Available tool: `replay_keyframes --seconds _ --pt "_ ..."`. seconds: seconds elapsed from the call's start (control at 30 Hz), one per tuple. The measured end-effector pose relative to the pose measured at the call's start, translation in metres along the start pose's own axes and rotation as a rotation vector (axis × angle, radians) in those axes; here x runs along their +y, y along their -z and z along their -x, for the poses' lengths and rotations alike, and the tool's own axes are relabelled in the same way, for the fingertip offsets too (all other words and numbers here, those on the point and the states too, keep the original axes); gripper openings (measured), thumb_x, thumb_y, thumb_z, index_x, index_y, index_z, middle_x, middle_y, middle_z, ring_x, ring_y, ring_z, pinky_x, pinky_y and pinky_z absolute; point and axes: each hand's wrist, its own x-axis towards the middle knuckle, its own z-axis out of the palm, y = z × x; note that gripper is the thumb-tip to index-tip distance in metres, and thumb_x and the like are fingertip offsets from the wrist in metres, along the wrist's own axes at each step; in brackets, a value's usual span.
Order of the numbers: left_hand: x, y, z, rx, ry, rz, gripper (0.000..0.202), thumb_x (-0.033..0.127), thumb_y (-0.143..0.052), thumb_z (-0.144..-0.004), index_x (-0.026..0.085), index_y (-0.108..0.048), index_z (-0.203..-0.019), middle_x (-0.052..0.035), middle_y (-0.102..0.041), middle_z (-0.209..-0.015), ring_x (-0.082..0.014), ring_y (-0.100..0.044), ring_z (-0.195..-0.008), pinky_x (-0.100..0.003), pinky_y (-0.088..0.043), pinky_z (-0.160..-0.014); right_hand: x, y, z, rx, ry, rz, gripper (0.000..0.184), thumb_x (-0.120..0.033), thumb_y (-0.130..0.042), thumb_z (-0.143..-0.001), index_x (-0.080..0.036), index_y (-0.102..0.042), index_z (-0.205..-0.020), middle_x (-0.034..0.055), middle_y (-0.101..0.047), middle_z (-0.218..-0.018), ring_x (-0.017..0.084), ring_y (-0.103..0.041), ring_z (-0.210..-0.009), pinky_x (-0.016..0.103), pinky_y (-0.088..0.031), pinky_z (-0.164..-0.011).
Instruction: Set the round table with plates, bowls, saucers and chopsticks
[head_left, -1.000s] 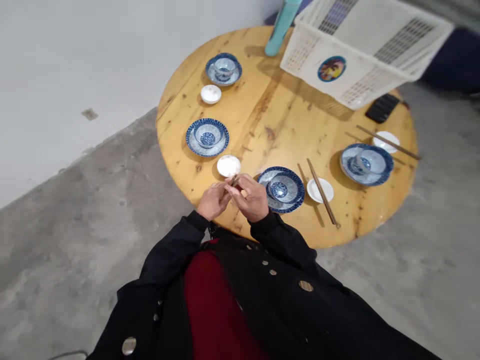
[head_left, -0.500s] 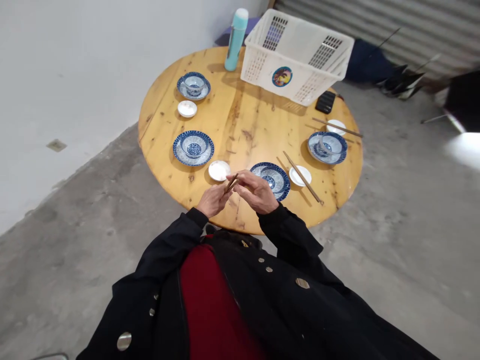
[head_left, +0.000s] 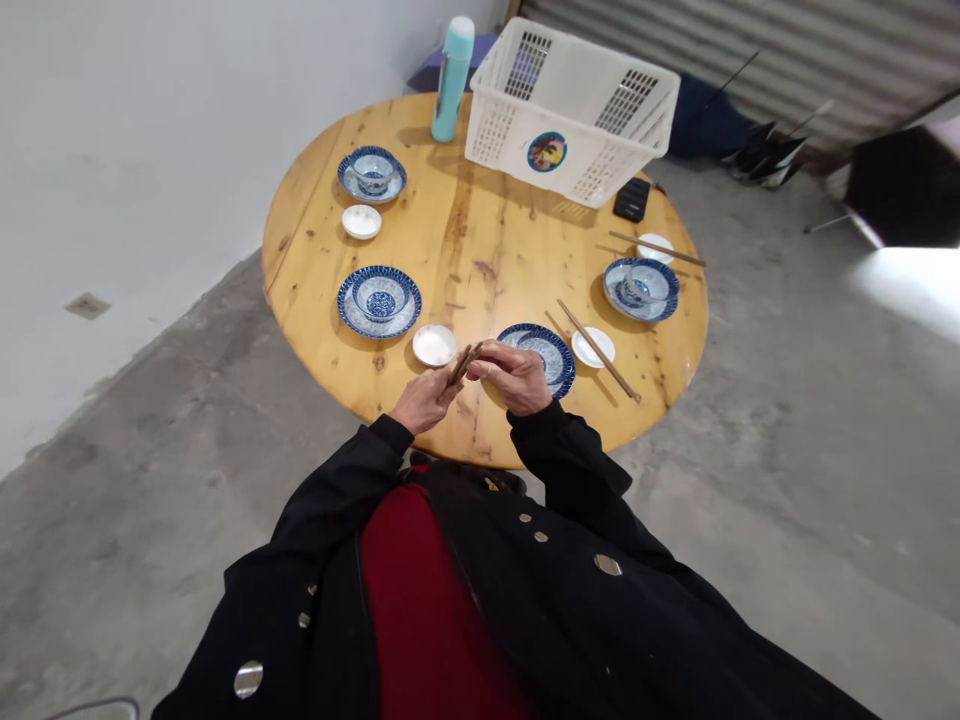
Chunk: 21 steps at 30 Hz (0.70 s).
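Observation:
My hands come together over the near edge of a round pine table [head_left: 480, 270], pinching a short wooden stick [head_left: 463, 364] between them. Most of its length is hidden by my fingers. My left hand [head_left: 426, 400] is just right of a small white dish [head_left: 434, 345], close but apart from it. My right hand [head_left: 514, 377] overlaps a blue-and-white plate with a bowl [head_left: 546, 355], hiding its near rim. A pair of wooden chopsticks [head_left: 598, 350] lies across a white dish [head_left: 593, 347] to the right.
Other blue-and-white plate sets [head_left: 379, 302] stand around the table, with a white plastic basket [head_left: 568, 110] and a teal flask [head_left: 452, 80] at the far edge. A dark flat object [head_left: 632, 199] sits beside the basket. Concrete floor surrounds the table.
The view has swung, so the table and basket sit lower and further left, with more floor showing. My hands stay together on the stick, with only slight shifts.

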Motion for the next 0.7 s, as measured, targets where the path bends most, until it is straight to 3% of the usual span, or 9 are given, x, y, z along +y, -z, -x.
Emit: replay_keyframes --seconds 0.17,0.47,0.7 --pt "-0.002 -0.001 -0.003 0.015 0.03 -0.037 0.032 0.035 -0.042 -0.101 0.015 -0.064 -0.116 -0.0111 -0.072 -0.105 -0.0245 -0.066 -0.097 -0.032 -0.048 -0.081 0.006 -0.003 -0.005 0.053 -0.017 -0.029 0.019 -0.039 -0.07 -0.085 -0.021 -0.076 -0.083 0.0014 -0.067 -0.073 0.015 -0.061 -0.064 0.029 -0.052 -0.062" --pt "-0.004 -0.002 -0.01 0.034 0.027 -0.017 0.031 0.036 -0.042 -0.102 0.016 -0.063 -0.112 -0.0113 -0.072 -0.103 -0.0249 -0.067 -0.099 -0.032 -0.048 -0.082 0.009 -0.011 -0.012 0.159 0.065 0.255 0.018 -0.034 -0.059 -0.09 -0.02 -0.069 -0.084 0.0013 -0.066 -0.074 0.014 -0.059 -0.063 0.028 -0.049 -0.062" --pt "0.001 0.0 -0.006 0.019 0.028 -0.025 0.034 0.033 -0.037 -0.103 0.014 -0.06 -0.119 -0.0128 -0.072 -0.104 -0.0254 -0.069 -0.096 -0.032 -0.051 -0.08 -0.002 -0.017 -0.009 0.215 0.177 0.392 0.018 -0.028 -0.056 -0.092 -0.02 -0.07 -0.084 0.0042 -0.069 -0.077 0.015 -0.064 -0.068 0.027 -0.052 -0.066"
